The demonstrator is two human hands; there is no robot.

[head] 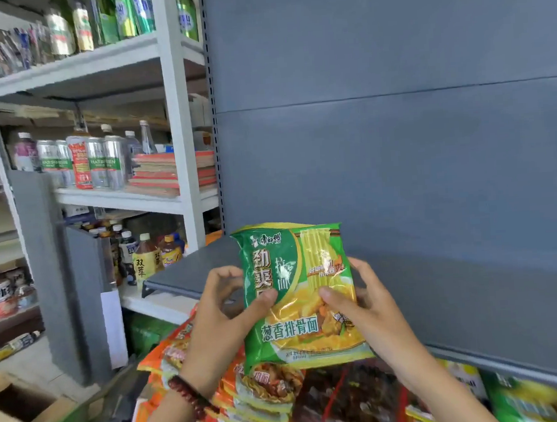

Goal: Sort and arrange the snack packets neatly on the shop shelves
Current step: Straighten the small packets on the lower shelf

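I hold a green and yellow noodle packet (305, 320) upright in both hands, in front of a bare grey shelf (439, 302). My left hand (218, 322) pinches its left edge with the thumb on the front. My right hand (364, 306) grips the right edge, thumb also on the front. Below the packet lies a stack of orange packets (194, 356) and a dark red packet (350, 399). More green packets (530, 401) lie under the grey shelf at the lower right.
A white rack (173, 119) at the left holds cans, bottles and flat red boxes (167, 175). Drink bottles (143, 255) stand on its lower level. A grey back panel (394, 106) rises behind the shelf. A cardboard box (18, 409) sits at the bottom left.
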